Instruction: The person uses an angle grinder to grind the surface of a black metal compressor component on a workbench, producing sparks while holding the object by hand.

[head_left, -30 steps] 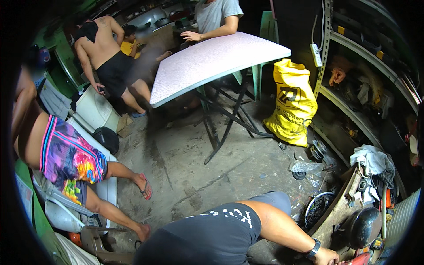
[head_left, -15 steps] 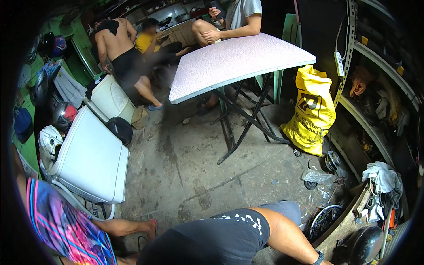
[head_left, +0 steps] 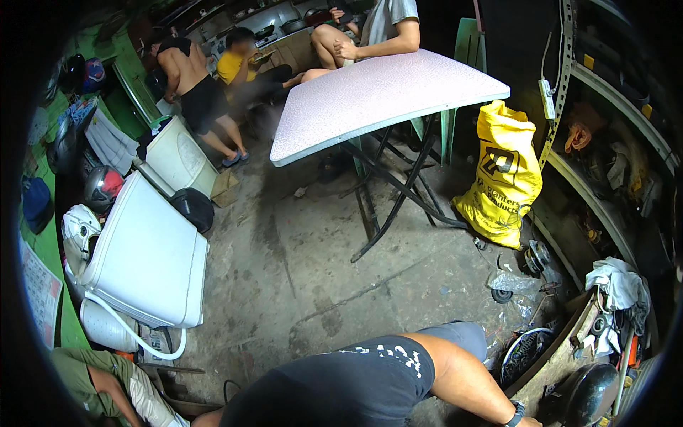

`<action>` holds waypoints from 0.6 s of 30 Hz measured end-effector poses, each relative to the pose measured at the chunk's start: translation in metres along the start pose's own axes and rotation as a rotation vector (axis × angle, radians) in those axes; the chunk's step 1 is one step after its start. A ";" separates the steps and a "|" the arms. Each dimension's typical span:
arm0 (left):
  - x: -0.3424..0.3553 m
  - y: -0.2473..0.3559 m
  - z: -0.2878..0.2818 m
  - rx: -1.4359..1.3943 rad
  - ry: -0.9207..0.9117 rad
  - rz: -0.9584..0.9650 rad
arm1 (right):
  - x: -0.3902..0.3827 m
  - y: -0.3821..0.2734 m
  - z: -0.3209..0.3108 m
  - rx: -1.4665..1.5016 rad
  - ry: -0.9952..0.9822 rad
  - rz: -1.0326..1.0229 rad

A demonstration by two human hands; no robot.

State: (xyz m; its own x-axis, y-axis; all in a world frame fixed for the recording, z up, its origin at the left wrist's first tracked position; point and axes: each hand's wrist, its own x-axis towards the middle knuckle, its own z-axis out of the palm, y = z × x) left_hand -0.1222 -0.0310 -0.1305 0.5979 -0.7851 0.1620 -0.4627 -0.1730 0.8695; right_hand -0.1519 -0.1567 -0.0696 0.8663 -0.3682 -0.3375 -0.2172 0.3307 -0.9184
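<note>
At the lower edge, a black sleeve with white print (head_left: pixel 388 359) fills the near view. My bare left arm (head_left: pixel 459 377) runs from it toward the lower right. Around its wrist is a dark watch or band (head_left: pixel 517 413). Only a sliver of my left hand (head_left: pixel 528 422) shows; the frame edge cuts off its fingers and whatever they touch. Close by are a dark rounded metal object (head_left: pixel 589 393) and a wooden box edge (head_left: pixel 551 356). Beyond my arm shows a knee in grey cloth (head_left: pixel 462 336). My right hand is out of view.
A folding table (head_left: pixel 391 99) stands ahead beside a yellow sack (head_left: pixel 509 178). White appliances (head_left: pixel 153 249) and helmets line the left. Other people are at the back, and another (head_left: pixel 107 384) is at lower left. Rags (head_left: pixel 617 285), scraps and shelving (head_left: pixel 605 185) occupy the right.
The person in colourful shorts has left the lower left, where someone in green and beige now shows. At the back, the bare-backed person has shifted their legs. My arm looks unchanged.
</note>
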 end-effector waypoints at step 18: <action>-0.027 0.044 -0.022 -0.027 -0.018 -0.036 | -0.007 0.003 -0.015 0.045 0.018 -0.032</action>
State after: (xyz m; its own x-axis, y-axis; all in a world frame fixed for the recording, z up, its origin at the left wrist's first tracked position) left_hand -0.1443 -0.0047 -0.0861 0.6016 -0.7894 0.1218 -0.4231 -0.1857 0.8869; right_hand -0.1657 -0.1661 -0.0726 0.8641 -0.3948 -0.3121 -0.1689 0.3567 -0.9188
